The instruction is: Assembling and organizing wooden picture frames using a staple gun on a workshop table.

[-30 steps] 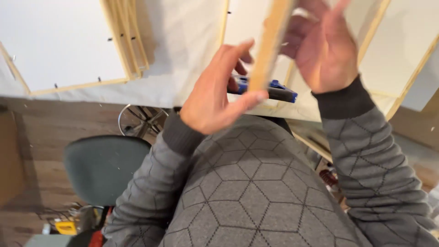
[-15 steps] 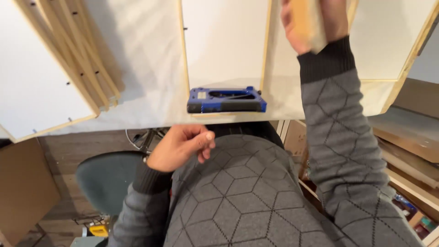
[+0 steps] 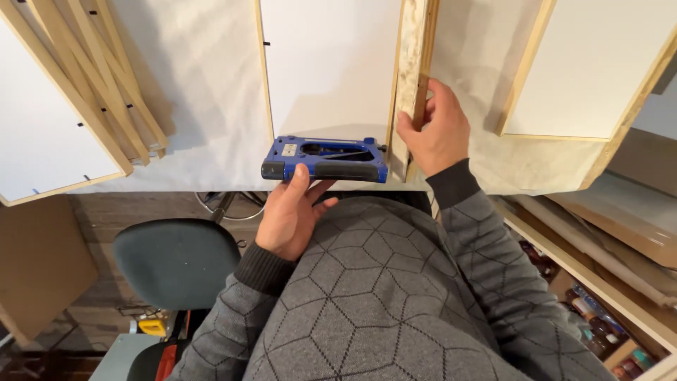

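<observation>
A bundle of bare wooden strips (image 3: 106, 77) lies at the worktop's (image 3: 204, 85) left, beside a white stretched canvas (image 3: 42, 141). Another canvas (image 3: 592, 63) lies far right. A grey-green chair (image 3: 176, 261) stands below the edge.

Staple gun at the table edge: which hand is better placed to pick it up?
Left. The left hand already touches the blue staple gun from below at the table edge. The right hand is occupied, gripping the upright wooden frame beside it.
</observation>
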